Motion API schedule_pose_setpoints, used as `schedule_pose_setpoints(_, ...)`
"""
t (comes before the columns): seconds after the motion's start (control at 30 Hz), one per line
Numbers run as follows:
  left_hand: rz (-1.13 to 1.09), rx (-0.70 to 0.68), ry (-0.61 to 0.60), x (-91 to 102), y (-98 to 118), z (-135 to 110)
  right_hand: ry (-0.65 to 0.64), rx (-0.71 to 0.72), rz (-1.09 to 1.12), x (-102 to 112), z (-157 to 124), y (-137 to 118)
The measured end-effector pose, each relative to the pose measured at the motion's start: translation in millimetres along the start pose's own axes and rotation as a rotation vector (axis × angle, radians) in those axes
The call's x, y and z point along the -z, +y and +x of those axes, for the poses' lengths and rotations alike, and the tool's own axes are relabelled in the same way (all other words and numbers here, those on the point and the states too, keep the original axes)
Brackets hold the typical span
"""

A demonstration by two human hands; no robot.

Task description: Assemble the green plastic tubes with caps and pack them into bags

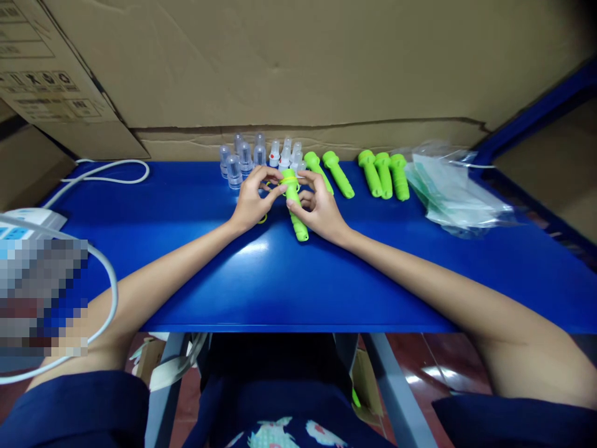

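Bimanual handling over the desk (pixel 326 292), near the middle of its far edge. The green handle (pixel 299 228) lies with its wide head toward the far edge and its narrow end toward the near edge. The right hand (pixel 324 214) is closed about the shaft, thumb uppermost; the left hand (pixel 254 198) brings its fingertips to a thin yellow ring (pixel 290 180) at the head, though whether they pinch it cannot be told. Principal risks: (a) the yellow ring may spring off or sit askew if pulled unevenly; (b) the green handle, being round, may turn if the right grip slackens under a sideways pull; (c) a yellow loop (pixel 263 219), lying below the left hand, may be swept toward the near edge by the wrist. Near the far edge, clear caps (pixel 234 174) and white-based pieces (pixel 275 154) stand upright just beyond the left hand; an abrupt release could topple them. Other green handles (pixel 339 175), lying rightward along the far edge, could roll if nudged. Plastic bags (pixel 448 186) near the far right corner lie well apart.
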State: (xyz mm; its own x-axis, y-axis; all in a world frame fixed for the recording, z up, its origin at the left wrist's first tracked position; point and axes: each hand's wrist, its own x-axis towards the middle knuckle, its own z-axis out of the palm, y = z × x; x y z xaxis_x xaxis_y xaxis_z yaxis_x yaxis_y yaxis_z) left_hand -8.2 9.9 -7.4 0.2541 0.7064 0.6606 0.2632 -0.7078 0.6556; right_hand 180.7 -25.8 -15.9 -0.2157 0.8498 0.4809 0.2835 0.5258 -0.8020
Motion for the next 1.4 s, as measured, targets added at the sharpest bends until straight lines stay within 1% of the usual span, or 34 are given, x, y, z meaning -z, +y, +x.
schedule_pose_setpoints(0.17, 0.026, 0.008, 0.004, 0.8, -1, 0, -0.02, 0.021, -0.015, 1, 0, -2)
schedule_pose_setpoints(0.3, 0.054, 0.0, -0.001, 1.7, -2, 0, -0.009, 0.031, -0.007, 1, -1, -4)
schedule_pose_setpoints(0.5, 0.041, -0.036, 0.001, 2.8, 1, 1, 0.001, 0.042, 0.013, 0, -1, 3)
schedule_pose_setpoints(0.63, 0.02, -0.016, 0.01, 2.7, -2, 1, -0.009, 0.032, 0.068, 2, 0, 7)
schedule_pose_setpoints(0.73, -0.069, 0.019, -0.01, 0.6, -7, 2, -0.025, 0.036, 0.095, 3, 1, 8)
schedule_pose_setpoints(0.87, -0.249, 0.076, -0.1, -2.4, -8, 2, -0.068, 0.066, 0.115, 2, 1, 7)
schedule_pose_setpoints(0.93, -0.312, 0.129, -0.095, -2.6, -4, 3, -0.095, 0.063, 0.142, 1, 1, 7)
schedule_pose_setpoints(1.0, -0.34, 0.175, -0.065, -1.9, -1, 3, -0.11, 0.054, 0.163, -1, 0, 7)
schedule_pose_setpoints(1.1, -0.333, 0.201, -0.013, -1.2, 0, 3, -0.126, 0.053, 0.157, -2, -1, 5)
schedule_pose_setpoints(1.23, -0.317, 0.188, 0.028, -0.9, -3, 3, -0.168, 0.064, 0.12, -1, -2, 0)
schedule_pose_setpoints(1.3, -0.294, 0.167, 0.007, -0.1, -2, 3, -0.195, 0.067, 0.106, -1, -3, -2)
schedule_pose_setpoints(1.4, -0.225, 0.129, -0.079, 1.8, 0, 4, -0.216, 0.079, 0.095, -1, -3, -3)
